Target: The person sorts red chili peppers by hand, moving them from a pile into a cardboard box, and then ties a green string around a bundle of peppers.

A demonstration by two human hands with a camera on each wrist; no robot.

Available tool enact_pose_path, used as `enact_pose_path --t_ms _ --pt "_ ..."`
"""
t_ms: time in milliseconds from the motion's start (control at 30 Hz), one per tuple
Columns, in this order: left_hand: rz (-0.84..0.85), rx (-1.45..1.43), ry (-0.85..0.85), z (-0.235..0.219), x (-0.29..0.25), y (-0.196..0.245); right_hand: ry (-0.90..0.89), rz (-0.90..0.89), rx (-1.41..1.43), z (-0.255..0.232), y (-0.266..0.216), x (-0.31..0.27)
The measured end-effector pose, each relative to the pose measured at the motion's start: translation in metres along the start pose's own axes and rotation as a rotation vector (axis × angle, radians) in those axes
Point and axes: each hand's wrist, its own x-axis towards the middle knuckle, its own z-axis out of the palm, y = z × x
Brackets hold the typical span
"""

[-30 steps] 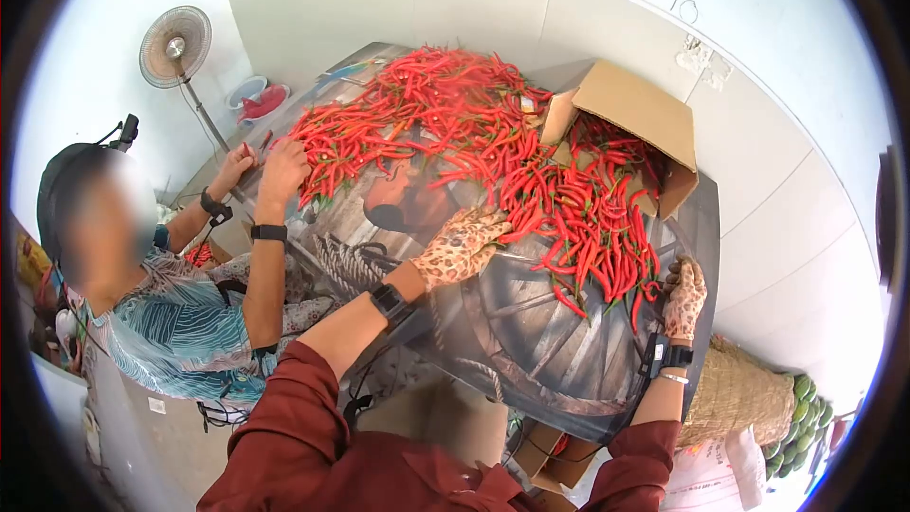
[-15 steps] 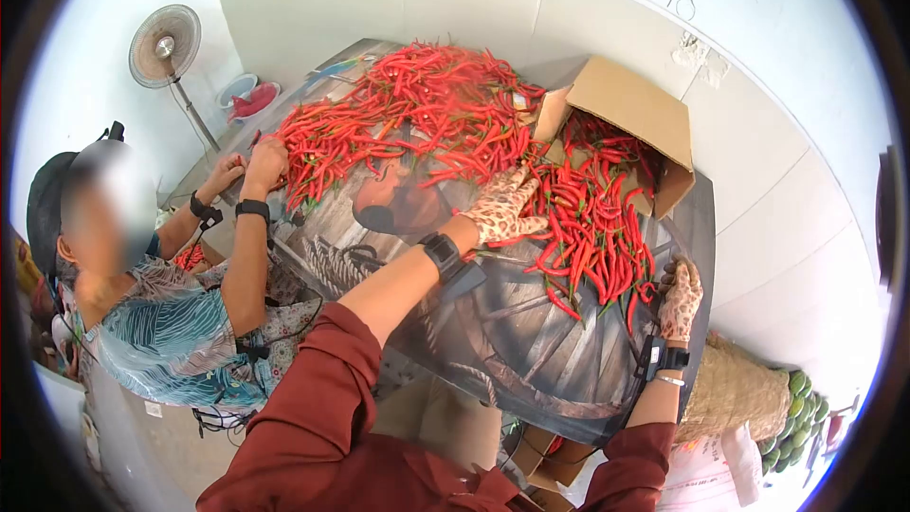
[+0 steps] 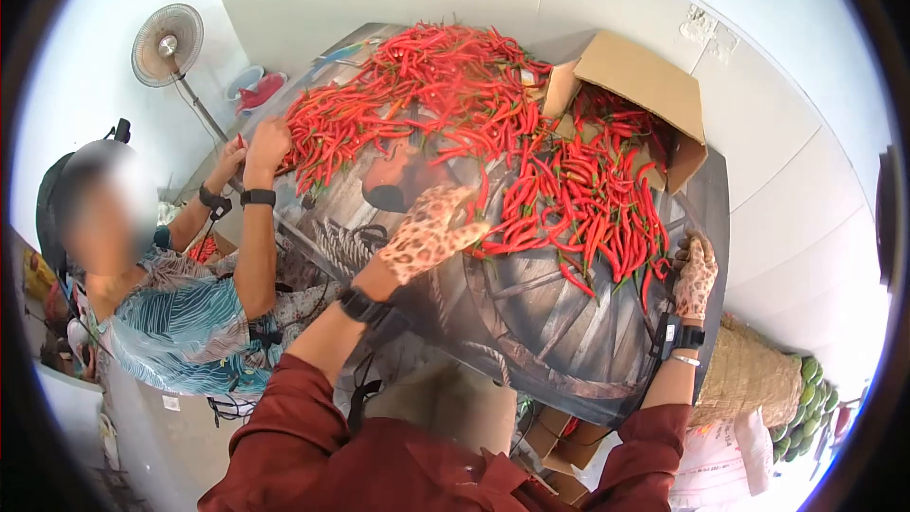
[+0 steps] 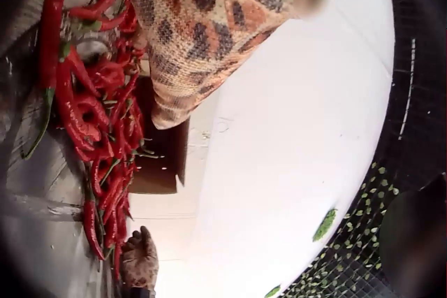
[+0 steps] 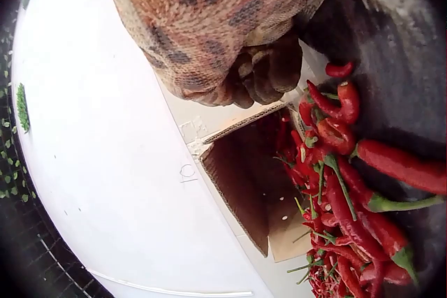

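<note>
The left hand [image 3: 428, 235], in a spotted glove, is over the table at the near left edge of the red chilies [image 3: 607, 218], its fingers extended towards a few of them. In the left wrist view the glove [image 4: 202, 32] hides its fingertips in part; chilies [image 4: 77, 109] lie beside it, and no chili shows in its grip. At the table's right edge rests the right hand [image 3: 695, 280], its fingers loosely bent beside the pile's right end. The right wrist view shows that glove [image 5: 216, 25] with dark, bent fingers and nothing visible in them, near chilies [image 5: 349, 221].
An open cardboard box [image 3: 640, 76] lies on its side behind the pile, chilies spilling from its mouth. A second person [image 3: 190, 313] sits at the left, both hands by the far pile. A fan [image 3: 169, 43] stands behind; a woven sack [image 3: 749, 374] is at the right.
The left hand reached right into the chilies, then drew back left and towards the wearer. The right hand has kept its place at the table edge. The view has shifted slightly.
</note>
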Motion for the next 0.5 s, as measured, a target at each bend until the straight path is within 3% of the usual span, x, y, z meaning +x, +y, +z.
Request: enact_pose_path --t_ms 200,233,400,467,500 --pt "0.040 0.117 -0.149 0.001 -0.041 -0.006 0.002 0.009 0.049 0.001 -0.001 -0.003" --pt "0.135 0.135 -0.046 0.008 -0.041 -0.010 -0.004 0.008 0.040 0.003 -0.003 -0.002" --pt "0.216 0.125 -0.021 0.016 -0.024 -0.015 -0.002 0.026 0.102 0.000 0.006 0.002" --pt "0.257 0.141 -0.123 0.012 -0.018 -0.019 0.002 0.004 0.080 -0.001 0.007 0.002" --pt "0.370 0.186 -0.022 0.005 -0.015 -0.020 0.007 0.006 0.080 -0.002 0.007 0.003"
